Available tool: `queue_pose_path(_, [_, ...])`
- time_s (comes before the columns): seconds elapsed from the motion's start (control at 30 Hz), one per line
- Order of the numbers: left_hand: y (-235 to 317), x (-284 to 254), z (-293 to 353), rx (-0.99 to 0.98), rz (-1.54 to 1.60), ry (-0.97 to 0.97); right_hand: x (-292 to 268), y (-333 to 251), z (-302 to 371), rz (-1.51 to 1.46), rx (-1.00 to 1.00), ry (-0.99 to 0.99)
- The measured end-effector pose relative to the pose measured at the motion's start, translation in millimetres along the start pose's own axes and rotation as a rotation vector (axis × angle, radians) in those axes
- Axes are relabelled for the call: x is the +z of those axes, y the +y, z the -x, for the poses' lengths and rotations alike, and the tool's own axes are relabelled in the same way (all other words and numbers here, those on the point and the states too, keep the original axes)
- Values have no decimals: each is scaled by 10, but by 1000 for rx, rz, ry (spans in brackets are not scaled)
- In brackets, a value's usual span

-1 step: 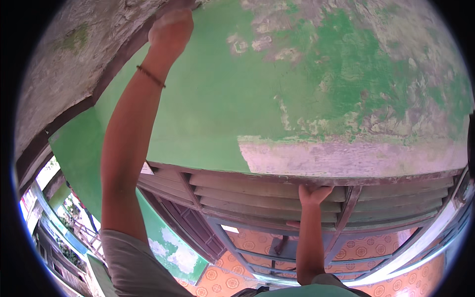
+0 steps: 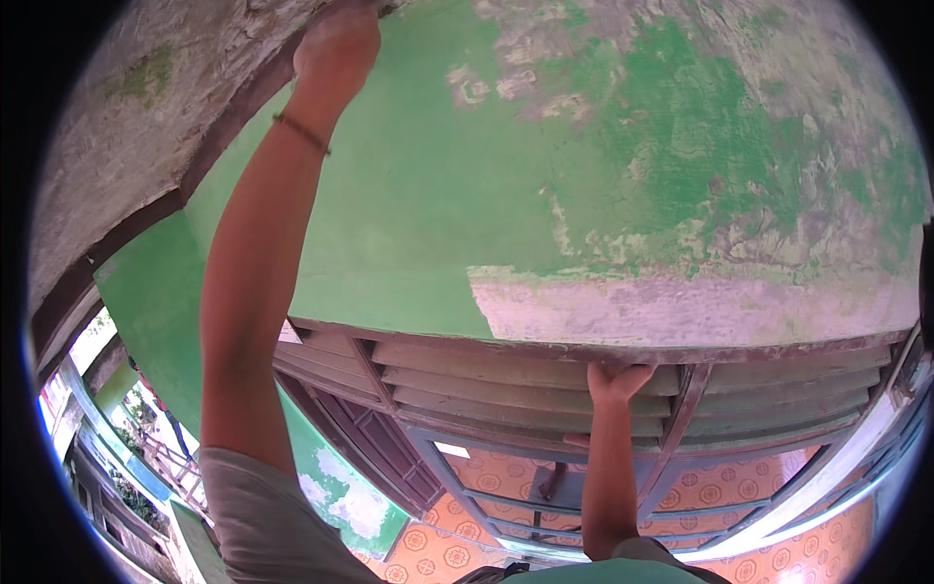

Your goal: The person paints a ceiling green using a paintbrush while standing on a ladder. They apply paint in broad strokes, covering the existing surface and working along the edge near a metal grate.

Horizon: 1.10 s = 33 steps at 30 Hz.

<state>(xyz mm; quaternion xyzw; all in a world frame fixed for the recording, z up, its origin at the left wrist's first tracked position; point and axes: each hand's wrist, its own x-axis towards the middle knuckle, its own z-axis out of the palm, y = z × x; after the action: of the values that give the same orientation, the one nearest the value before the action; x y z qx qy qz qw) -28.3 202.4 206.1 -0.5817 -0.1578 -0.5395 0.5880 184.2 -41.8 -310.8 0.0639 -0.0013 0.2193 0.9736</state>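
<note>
A green wall is filling the middle of the frame as I am watching remotely, its paint giving way to bare grey patches at the upper right and a pale strip lower down. A rough grey ceiling is slanting across the upper left, with dark trim running along the seam where it is meeting the wall. Wooden slats are lining the lower centre beneath a dark rail, and patterned orange floor tiles are showing below them. At the left, I am seeing the left arm stretching almost straight up, seemingly because the spot by the trim is so high. The right hand, lower right of centre, is touching the slats just under the rail, thumb spread sideways, probably steadying the body; its fingertips are hiding, so I cannot tell whether it is grasping or only pressing. The left hand is curling at the upper left edge, close to the trim; I cannot tell whether it is holding anything. A thin dark bracelet is circling that wrist.
</note>
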Motion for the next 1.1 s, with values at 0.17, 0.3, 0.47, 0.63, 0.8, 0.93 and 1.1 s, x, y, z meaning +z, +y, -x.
queue_pose_path(0.17, [440,-467,-126,-123,50,-350,-58,-140,-54,8,-61,-7])
queue_pose_path(0.3, [266,-505,-330,-301,184,-356,38,-16,12,9,-51,-61])
queue_pose_path(0.47, [274,-291,-268,-43,-74,-91,111,-71,95,10,-42,72])
queue_pose_path(0.63, [121,-350,-450,-189,-2,-334,225,23,182,28,-57,87])
queue_pose_path(0.8, [244,-325,-131,-39,24,-145,79,-71,39,-7,-46,-3])
queue_pose_path(0.93, [336,-592,-332,-179,32,-373,128,-5,97,20,-25,35])
queue_pose_path(1.1, [533,-606,-388,24,-260,-316,-1,-152,6,20,-46,-44])
